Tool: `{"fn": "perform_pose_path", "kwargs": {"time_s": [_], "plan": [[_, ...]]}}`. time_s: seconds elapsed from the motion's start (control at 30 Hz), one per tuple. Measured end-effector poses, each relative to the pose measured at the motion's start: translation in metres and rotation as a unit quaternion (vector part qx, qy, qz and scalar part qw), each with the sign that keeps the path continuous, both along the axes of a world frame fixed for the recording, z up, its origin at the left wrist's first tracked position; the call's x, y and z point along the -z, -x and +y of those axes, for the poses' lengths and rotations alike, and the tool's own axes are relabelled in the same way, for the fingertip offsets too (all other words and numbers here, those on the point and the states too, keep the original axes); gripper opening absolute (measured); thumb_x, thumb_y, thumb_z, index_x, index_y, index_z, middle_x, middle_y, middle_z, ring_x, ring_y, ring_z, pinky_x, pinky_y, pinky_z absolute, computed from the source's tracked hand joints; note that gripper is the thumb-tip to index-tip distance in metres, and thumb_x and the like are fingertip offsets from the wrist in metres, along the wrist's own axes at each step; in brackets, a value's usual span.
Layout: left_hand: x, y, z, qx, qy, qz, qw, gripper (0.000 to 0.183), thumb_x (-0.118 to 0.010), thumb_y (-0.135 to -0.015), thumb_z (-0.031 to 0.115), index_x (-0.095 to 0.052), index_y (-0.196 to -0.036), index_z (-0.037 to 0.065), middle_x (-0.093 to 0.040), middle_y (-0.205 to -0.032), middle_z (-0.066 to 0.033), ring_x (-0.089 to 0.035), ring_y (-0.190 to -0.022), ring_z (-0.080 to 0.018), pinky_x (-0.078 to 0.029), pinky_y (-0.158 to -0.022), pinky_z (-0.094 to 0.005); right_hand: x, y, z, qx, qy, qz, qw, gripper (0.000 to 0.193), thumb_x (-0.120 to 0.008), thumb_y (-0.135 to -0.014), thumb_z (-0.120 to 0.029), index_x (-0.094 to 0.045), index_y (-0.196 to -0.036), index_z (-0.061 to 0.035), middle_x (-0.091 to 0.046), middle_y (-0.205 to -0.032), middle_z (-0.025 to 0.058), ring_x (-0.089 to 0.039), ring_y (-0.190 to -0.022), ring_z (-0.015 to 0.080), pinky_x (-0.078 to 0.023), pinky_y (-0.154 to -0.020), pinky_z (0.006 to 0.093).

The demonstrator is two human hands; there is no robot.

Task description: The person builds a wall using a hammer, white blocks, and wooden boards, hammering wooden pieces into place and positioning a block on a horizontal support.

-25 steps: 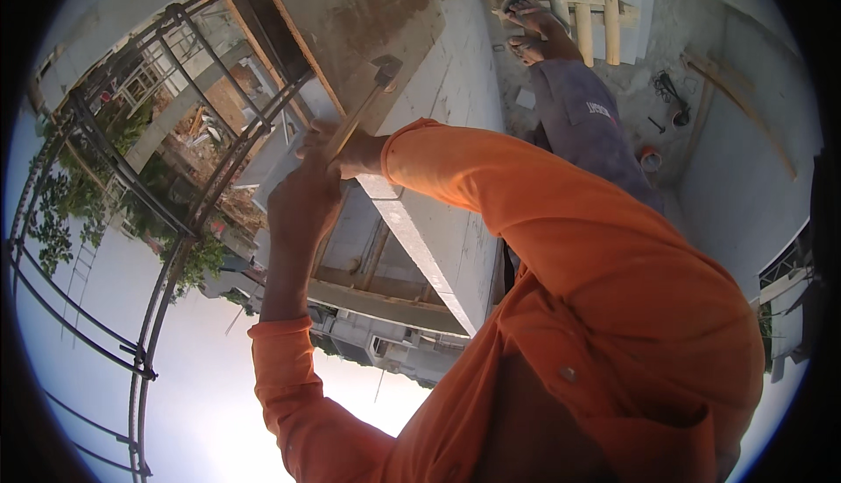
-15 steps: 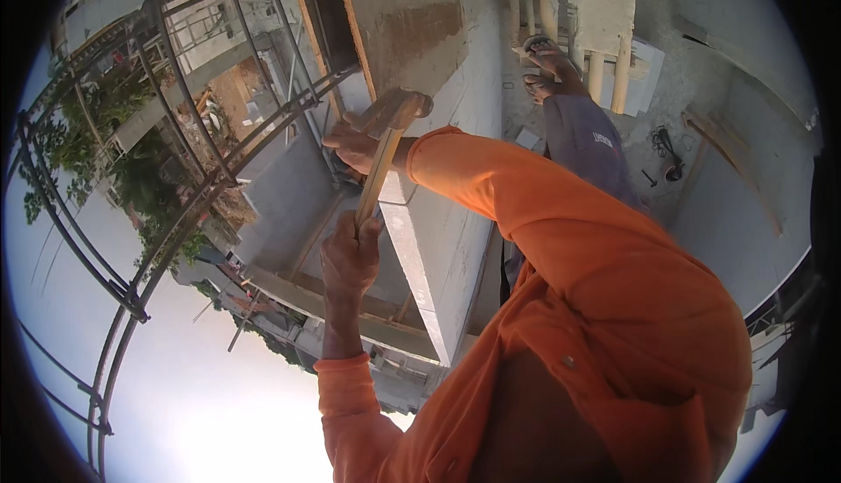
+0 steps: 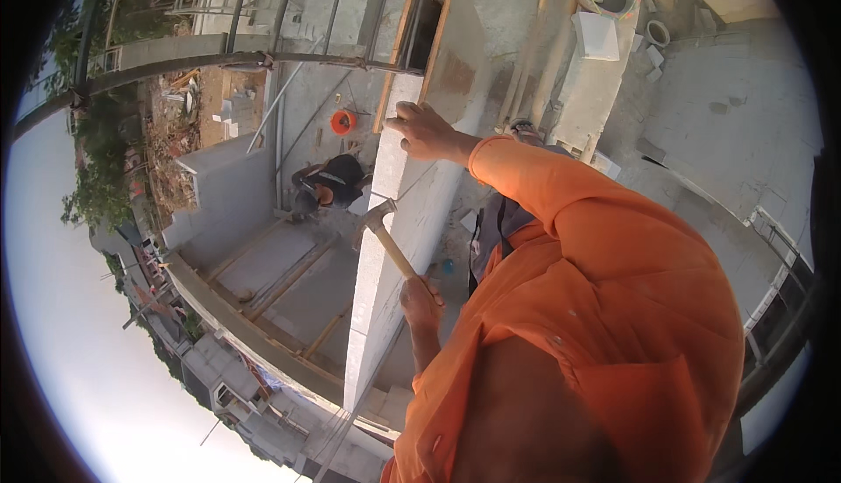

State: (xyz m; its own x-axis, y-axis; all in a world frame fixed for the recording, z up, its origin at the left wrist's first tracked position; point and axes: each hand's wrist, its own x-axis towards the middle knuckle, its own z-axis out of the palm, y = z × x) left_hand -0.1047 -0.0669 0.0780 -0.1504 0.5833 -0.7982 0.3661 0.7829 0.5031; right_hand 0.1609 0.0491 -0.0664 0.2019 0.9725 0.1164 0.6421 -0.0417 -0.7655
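My left hand (image 3: 422, 301) is closed around the wooden handle of a hammer (image 3: 393, 250). The hammer's metal head lies over the top edge of a white block wall (image 3: 375, 295), and I cannot tell whether it touches. Farther along the same wall, my right hand (image 3: 427, 133) rests on its top, with thumb and fingers apart and no tool in it. The fingertips lie across the white surface. Both arms wear orange sleeves. A thin joint line crosses the wall between the hand and the hammer head.
Left of the wall, lower down, a person (image 3: 337, 176) in dark clothing bends over near an orange bucket (image 3: 343, 122). Bent steel bars (image 3: 219, 59) cross the upper left. A wood-edged opening (image 3: 427, 28) stands at the wall's far end. White blocks (image 3: 597, 36) lie at upper right.
The hammer was raised and blurred near my right hand; now its head is down over the wall's top. My right hand has settled on the wall. The view has shifted.
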Motion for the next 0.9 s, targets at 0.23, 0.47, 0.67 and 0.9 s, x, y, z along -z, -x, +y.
{"fn": "perform_pose_path", "kwargs": {"time_s": [0.23,0.47,0.67,0.9], "plan": [[0.056,0.009,-0.004,-0.150,0.061,-0.148,0.976,0.035,-0.038,-0.097,0.042,-0.044,-0.088,0.009,-0.045,-0.059,-0.0026,-0.044,-0.043,-0.0149,-0.039,-0.038,-0.0310,0.045,-0.055,-0.149,-0.038,0.259,0.003,0.965,0.035,-0.057,-0.077,-0.014,-0.062,-0.111,-0.0058,-0.049,-0.106,0.0167,-0.054,-0.100,0.0333,-0.045,-0.083,0.0433],[0.093,-0.004,0.001,-0.160,0.084,-0.253,0.950,0.032,-0.038,-0.096,0.040,-0.043,-0.090,0.009,-0.044,-0.060,-0.0022,-0.043,-0.045,-0.0158,-0.039,-0.043,-0.0314,0.101,-0.167,-0.288,-0.231,0.336,-0.310,0.859,0.017,-0.057,-0.075,-0.020,-0.067,-0.074,-0.0063,-0.065,-0.082,0.0130,-0.064,-0.079,0.0328,-0.051,-0.072,0.0426],[0.092,-0.016,0.002,-0.183,0.096,-0.249,0.946,0.025,-0.040,-0.095,0.034,-0.044,-0.095,0.009,-0.046,-0.065,-0.0037,-0.045,-0.050,-0.0171,-0.040,-0.046,-0.0336,0.072,-0.185,-0.276,-0.110,0.286,-0.318,0.897,0.011,-0.058,-0.071,-0.013,-0.066,-0.076,-0.0064,-0.067,-0.090,0.0122,-0.064,-0.080,0.0308,-0.052,-0.071,0.0396],[0.099,-0.028,0.021,-0.179,0.090,-0.224,0.954,0.026,-0.044,-0.094,0.034,-0.044,-0.095,0.009,-0.043,-0.065,-0.0024,-0.042,-0.049,-0.0162,-0.038,-0.046,-0.0334,0.091,-0.209,-0.240,0.031,0.170,-0.152,0.973,0.016,-0.057,-0.075,-0.014,-0.066,-0.083,-0.0029,-0.066,-0.093,0.0152,-0.064,-0.084,0.0299,-0.051,-0.071,0.0389]]}}
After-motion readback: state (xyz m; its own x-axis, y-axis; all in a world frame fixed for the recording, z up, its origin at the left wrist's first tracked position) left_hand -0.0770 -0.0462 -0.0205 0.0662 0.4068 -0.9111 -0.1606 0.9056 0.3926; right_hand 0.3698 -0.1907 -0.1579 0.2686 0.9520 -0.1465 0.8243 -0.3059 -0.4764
